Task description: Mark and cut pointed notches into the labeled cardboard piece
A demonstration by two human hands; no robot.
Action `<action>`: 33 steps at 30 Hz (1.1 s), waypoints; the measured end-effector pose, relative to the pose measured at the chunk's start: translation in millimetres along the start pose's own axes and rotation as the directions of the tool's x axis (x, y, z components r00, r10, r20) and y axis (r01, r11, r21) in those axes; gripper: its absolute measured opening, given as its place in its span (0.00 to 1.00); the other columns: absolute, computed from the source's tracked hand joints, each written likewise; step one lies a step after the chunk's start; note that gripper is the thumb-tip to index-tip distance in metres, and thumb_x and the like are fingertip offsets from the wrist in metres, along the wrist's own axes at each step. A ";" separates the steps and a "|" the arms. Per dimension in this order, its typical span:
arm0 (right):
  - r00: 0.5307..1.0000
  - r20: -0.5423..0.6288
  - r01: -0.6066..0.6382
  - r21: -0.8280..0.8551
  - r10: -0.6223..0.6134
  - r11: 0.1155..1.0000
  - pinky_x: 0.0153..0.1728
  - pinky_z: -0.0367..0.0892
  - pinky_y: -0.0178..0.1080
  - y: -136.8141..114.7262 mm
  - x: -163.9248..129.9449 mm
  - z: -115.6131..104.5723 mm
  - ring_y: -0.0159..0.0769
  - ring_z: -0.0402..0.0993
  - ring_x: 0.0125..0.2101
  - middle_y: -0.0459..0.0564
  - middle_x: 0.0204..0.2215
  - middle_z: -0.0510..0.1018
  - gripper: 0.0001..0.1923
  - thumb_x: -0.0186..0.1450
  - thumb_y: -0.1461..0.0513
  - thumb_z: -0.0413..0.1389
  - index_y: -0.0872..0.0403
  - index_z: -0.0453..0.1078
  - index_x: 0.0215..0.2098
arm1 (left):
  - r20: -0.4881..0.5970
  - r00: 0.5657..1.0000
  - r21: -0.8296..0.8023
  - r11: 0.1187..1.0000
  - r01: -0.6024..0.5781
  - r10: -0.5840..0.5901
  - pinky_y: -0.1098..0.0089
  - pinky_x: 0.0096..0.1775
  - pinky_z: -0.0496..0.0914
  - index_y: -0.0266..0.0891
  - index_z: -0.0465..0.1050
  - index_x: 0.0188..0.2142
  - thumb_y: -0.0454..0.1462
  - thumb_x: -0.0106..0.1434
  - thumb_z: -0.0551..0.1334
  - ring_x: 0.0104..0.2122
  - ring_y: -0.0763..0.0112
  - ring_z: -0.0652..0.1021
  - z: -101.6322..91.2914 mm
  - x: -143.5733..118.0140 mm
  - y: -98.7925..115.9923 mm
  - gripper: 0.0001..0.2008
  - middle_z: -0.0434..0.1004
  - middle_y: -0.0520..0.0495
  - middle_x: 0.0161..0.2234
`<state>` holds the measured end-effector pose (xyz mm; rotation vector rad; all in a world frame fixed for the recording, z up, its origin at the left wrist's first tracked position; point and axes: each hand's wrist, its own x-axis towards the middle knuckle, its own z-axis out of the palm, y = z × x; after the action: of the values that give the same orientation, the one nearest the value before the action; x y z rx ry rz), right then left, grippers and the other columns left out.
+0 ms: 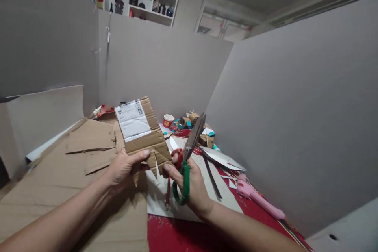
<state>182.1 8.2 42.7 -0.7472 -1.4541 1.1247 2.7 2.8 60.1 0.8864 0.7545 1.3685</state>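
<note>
Cardboard piece (141, 130) pinched by left fingers (141, 154).

Pretty dim, flat indoor light, soft shadows under the arms. Wide-angle warping bends the walls at the edges, far shelf is slightly soft, no real glare.

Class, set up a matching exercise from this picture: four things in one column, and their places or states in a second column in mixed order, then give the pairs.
Things:
1. Cardboard piece
2. Scissors
3. Paper cup
4. Pink glue gun

Places or states:
A. lying on the red table, at the right
B. held in the left hand, with a white label on it
C. standing far back by the wall
D. held in the right hand, blades pointing up

Pairs: 1-B, 2-D, 3-C, 4-A
</note>
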 end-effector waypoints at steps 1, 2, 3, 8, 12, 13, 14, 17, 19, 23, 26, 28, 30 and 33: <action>1.000 -0.023 -0.001 0.014 0.002 1.000 0.30 0.67 0.35 -0.4 0.1 2.0 0.31 0.68 0.25 0.39 0.25 0.67 0.21 0.57 0.52 0.67 0.51 0.59 0.32 | -0.010 1.000 -0.009 1.000 -0.010 0.010 0.69 0.33 0.75 0.36 0.80 0.43 0.37 0.48 0.76 0.34 0.62 0.83 -0.2 0.2 0.4 0.21 0.85 0.41 0.37; 0.999 -0.051 0.000 0.027 0.002 1.000 0.29 0.66 0.35 -0.3 0.1 3.9 0.30 0.68 0.25 0.39 0.25 0.67 0.22 0.57 0.52 0.68 0.51 0.60 0.32 | -0.021 1.000 -0.017 1.000 -0.021 0.020 0.71 0.31 0.74 0.36 0.80 0.42 0.37 0.48 0.76 0.33 0.63 0.83 -0.3 0.3 0.7 0.20 0.85 0.42 0.37; 0.997 -0.078 -0.002 0.041 0.005 0.999 0.29 0.66 0.34 0.3 0.2 5.8 0.29 0.68 0.24 0.39 0.25 0.68 0.22 0.56 0.52 0.68 0.51 0.60 0.32 | -0.031 0.999 -0.025 0.999 -0.031 0.030 0.73 0.30 0.74 0.36 0.80 0.42 0.36 0.49 0.76 0.33 0.64 0.83 -0.2 0.3 0.9 0.20 0.85 0.43 0.37; 0.982 -0.171 -0.048 0.191 0.081 0.980 0.24 0.63 0.32 5.6 1.0 13.5 0.26 0.66 0.21 0.37 0.23 0.68 0.24 0.52 0.54 0.71 0.52 0.61 0.34 | -0.079 0.995 -0.059 0.996 -0.070 0.065 0.73 0.30 0.74 0.35 0.80 0.39 0.35 0.49 0.75 0.33 0.65 0.83 4.1 -2.5 0.7 0.17 0.86 0.42 0.36; 0.981 -0.166 -0.056 0.241 0.098 0.969 0.22 0.61 0.31 9.7 1.2 15.9 0.26 0.65 0.19 0.36 0.20 0.68 0.25 0.52 0.54 0.71 0.52 0.60 0.33 | -0.090 0.992 -0.081 0.992 -0.098 0.091 0.71 0.34 0.76 0.33 0.80 0.37 0.35 0.50 0.75 0.34 0.64 0.83 7.6 -5.0 -0.7 0.14 0.86 0.41 0.36; 0.981 -0.162 -0.061 0.252 0.104 0.966 0.22 0.61 0.31 11.2 1.2 16.5 0.26 0.65 0.19 0.36 0.20 0.68 0.25 0.52 0.54 0.71 0.52 0.59 0.34 | -0.096 0.991 -0.086 0.991 -0.106 0.098 0.71 0.34 0.76 0.33 0.80 0.36 0.35 0.50 0.75 0.34 0.64 0.83 7.9 -5.1 -1.4 0.14 0.86 0.41 0.36; 0.981 -0.159 -0.067 0.262 0.112 0.963 0.22 0.61 0.30 13.0 1.3 17.0 0.26 0.65 0.20 0.36 0.20 0.68 0.25 0.52 0.54 0.71 0.51 0.59 0.34 | -0.103 0.989 -0.092 0.989 -0.113 0.104 0.71 0.35 0.77 0.34 0.80 0.36 0.35 0.50 0.75 0.33 0.65 0.83 7.8 -4.8 -2.3 0.13 0.86 0.42 0.36; 0.979 -0.153 -0.088 0.283 0.136 0.955 0.20 0.59 0.30 18.7 2.2 18.9 0.26 0.64 0.18 0.36 0.19 0.68 0.25 0.52 0.55 0.70 0.51 0.59 0.34 | -0.127 0.985 -0.104 0.986 -0.127 0.114 0.71 0.33 0.77 0.34 0.80 0.36 0.35 0.48 0.75 0.31 0.65 0.83 5.7 -1.9 -5.6 0.15 0.86 0.43 0.35; 0.978 -0.153 -0.092 0.285 0.140 0.954 0.18 0.58 0.30 20.8 3.2 19.4 0.26 0.62 0.17 0.35 0.17 0.67 0.25 0.52 0.54 0.70 0.51 0.59 0.33 | -0.139 0.983 -0.108 0.985 -0.135 0.120 0.70 0.33 0.77 0.34 0.80 0.38 0.36 0.47 0.75 0.32 0.64 0.83 3.6 0.6 -7.6 0.17 0.86 0.42 0.35; 0.978 -0.181 -0.057 0.258 0.106 0.964 0.20 0.60 0.30 16.6 3.7 18.1 0.25 0.64 0.18 0.36 0.19 0.68 0.25 0.49 0.55 0.72 0.52 0.61 0.32 | -0.148 0.978 -0.099 0.982 -0.161 0.145 0.66 0.36 0.78 0.35 0.80 0.39 0.38 0.45 0.76 0.36 0.59 0.84 1.9 3.2 -8.4 0.20 0.86 0.42 0.37; 0.977 -0.193 -0.038 0.241 0.087 0.970 0.22 0.61 0.29 11.0 1.7 16.9 0.24 0.64 0.19 0.36 0.20 0.69 0.25 0.48 0.56 0.73 0.52 0.62 0.32 | -0.133 0.976 -0.087 0.978 -0.187 0.175 0.64 0.37 0.78 0.35 0.80 0.40 0.39 0.44 0.77 0.37 0.56 0.83 3.7 2.7 -6.9 0.23 0.86 0.42 0.37; 0.979 -0.178 -0.054 0.245 0.100 0.968 0.21 0.60 0.28 9.5 0.1 16.5 0.23 0.63 0.18 0.35 0.19 0.68 0.24 0.49 0.56 0.73 0.52 0.62 0.32 | -0.126 0.972 -0.077 0.975 -0.207 0.196 0.63 0.37 0.78 0.35 0.80 0.40 0.41 0.43 0.77 0.37 0.55 0.83 5.2 2.1 -6.3 0.24 0.86 0.42 0.37; 0.980 -0.151 -0.086 0.260 0.129 0.962 0.19 0.58 0.28 9.7 -1.0 16.0 0.23 0.62 0.17 0.35 0.19 0.67 0.24 0.50 0.56 0.72 0.52 0.60 0.32 | -0.127 0.968 -0.064 0.972 -0.226 0.216 0.62 0.37 0.78 0.35 0.80 0.39 0.42 0.42 0.77 0.36 0.55 0.83 6.0 1.8 -6.6 0.24 0.86 0.42 0.36; 0.978 -0.108 -0.142 0.287 0.179 0.947 0.17 0.56 0.28 10.2 -1.6 14.4 0.24 0.61 0.16 0.35 0.18 0.67 0.23 0.53 0.55 0.70 0.51 0.59 0.33 | -0.145 0.960 -0.020 0.969 -0.247 0.241 0.63 0.38 0.77 0.34 0.81 0.37 0.43 0.42 0.77 0.34 0.57 0.83 5.5 1.7 -7.6 0.23 0.86 0.43 0.34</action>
<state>167.2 6.9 33.3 -0.7352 -1.1092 1.3458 11.3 4.0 56.2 0.8804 0.7420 1.6734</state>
